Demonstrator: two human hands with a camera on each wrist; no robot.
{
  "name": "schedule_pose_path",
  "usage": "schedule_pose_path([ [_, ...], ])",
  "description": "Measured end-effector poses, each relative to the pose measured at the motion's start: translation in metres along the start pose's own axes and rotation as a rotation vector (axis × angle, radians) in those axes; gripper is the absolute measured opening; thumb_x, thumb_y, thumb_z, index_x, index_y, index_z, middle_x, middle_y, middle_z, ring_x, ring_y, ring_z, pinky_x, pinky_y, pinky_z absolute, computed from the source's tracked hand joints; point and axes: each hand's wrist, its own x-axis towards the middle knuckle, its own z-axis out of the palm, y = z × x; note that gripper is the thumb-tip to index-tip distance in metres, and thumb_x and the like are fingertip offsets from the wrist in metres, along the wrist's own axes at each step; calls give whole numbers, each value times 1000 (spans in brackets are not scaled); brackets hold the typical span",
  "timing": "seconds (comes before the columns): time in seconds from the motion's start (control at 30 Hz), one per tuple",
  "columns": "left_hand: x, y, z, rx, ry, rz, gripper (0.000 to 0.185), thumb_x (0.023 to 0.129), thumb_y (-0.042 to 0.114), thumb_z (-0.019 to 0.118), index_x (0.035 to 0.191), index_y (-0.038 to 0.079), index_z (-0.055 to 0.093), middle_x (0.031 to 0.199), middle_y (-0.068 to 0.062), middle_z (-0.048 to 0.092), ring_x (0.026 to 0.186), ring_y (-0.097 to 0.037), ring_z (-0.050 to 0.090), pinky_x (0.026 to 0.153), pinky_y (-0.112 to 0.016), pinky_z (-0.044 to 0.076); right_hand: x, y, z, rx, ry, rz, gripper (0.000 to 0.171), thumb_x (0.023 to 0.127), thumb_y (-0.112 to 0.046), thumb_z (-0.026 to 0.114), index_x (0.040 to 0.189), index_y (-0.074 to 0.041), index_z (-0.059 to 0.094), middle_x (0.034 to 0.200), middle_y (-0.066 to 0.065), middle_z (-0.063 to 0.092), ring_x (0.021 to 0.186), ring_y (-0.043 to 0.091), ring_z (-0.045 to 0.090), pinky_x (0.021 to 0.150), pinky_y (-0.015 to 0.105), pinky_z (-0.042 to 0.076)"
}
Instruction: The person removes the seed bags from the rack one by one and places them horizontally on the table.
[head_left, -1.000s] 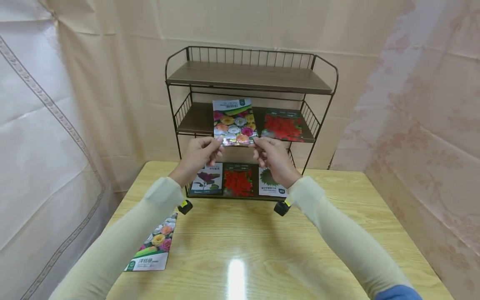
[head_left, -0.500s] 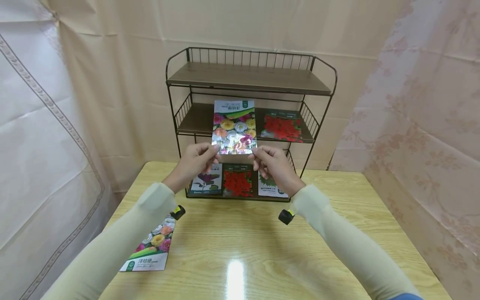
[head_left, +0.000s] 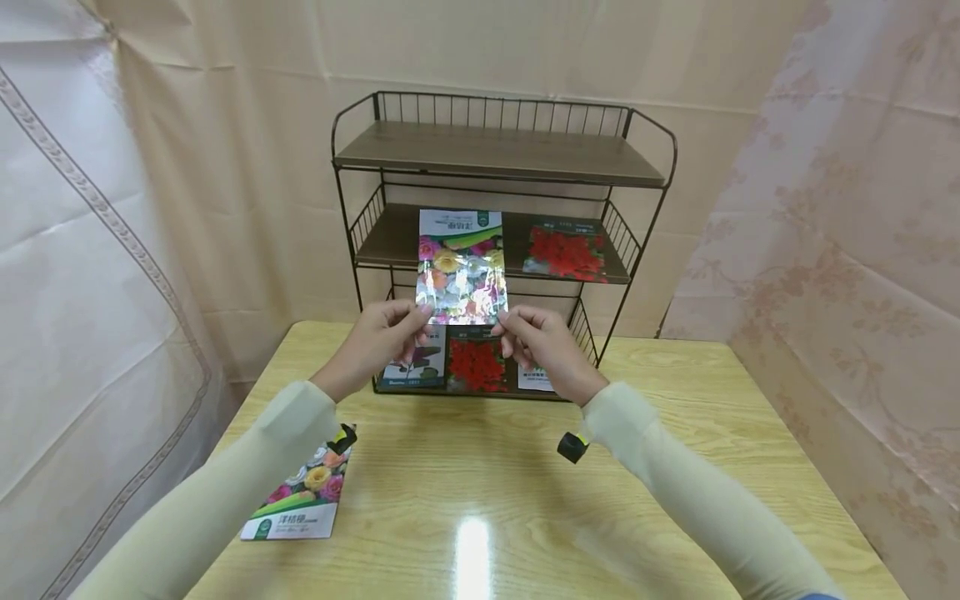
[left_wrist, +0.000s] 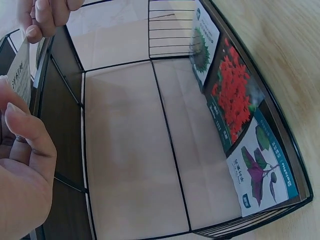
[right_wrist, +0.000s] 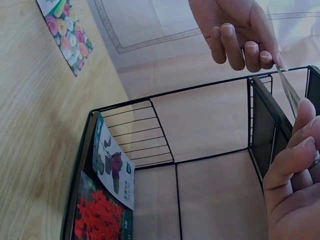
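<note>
A seed packet (head_left: 461, 267) printed with many-coloured flowers lies between my two hands, its far end over the middle tier of a shelf rack. My left hand (head_left: 382, 337) pinches its near left corner between thumb and fingers. At the near right corner my right hand (head_left: 547, 346) has the same pinch. Both wrist views show this packet (right_wrist: 289, 90) nearly edge-on. Whether its far end touches the shelf, I cannot tell. To its right on the same tier rests a red-flowered packet (head_left: 566, 252).
The dark wire rack (head_left: 498, 154) has three tiers. Its bottom tier holds a purple-flowered packet (left_wrist: 257, 172), a red-flowered packet (left_wrist: 232, 95) and a green-plant packet (left_wrist: 204, 47). Another many-coloured flower packet (head_left: 300, 500) lies on the wooden table (head_left: 675, 467), partly under my left sleeve.
Both hands have drawn the many-coloured packet back toward me and lower in the head view, slightly leftward. Its two near corners stay pinched throughout. The other packets stay where they were.
</note>
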Motion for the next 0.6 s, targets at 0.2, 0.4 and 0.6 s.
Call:
schedule_pose_path([
  [0.2,-16,-4,-3,44,-10,-19,43,106,43,58,96,3,68,90,-20,67,59,-16,53,52,-25,47,-6,5,6,-9,-62,-20,37,108,-31,57,100,3,67,74,10,61,51,16,41,49,28,39],
  [0.4,-31,-5,-7,95,-37,-24,46,105,48,57,97,5,68,90,-21,67,59,-18,52,51,-26,46,-13,8,10,-43,-122,-29,35,108,-34,57,98,-3,69,77,13,63,50,16,42,48,28,40],
  [0.6,-38,-9,-9,126,-44,-38,46,105,49,55,95,6,67,87,-17,66,59,-19,52,55,-29,49,-16,12,12,-63,-159,-27,38,107,-38,57,98,-3,69,79,15,64,50,16,42,48,30,39],
])
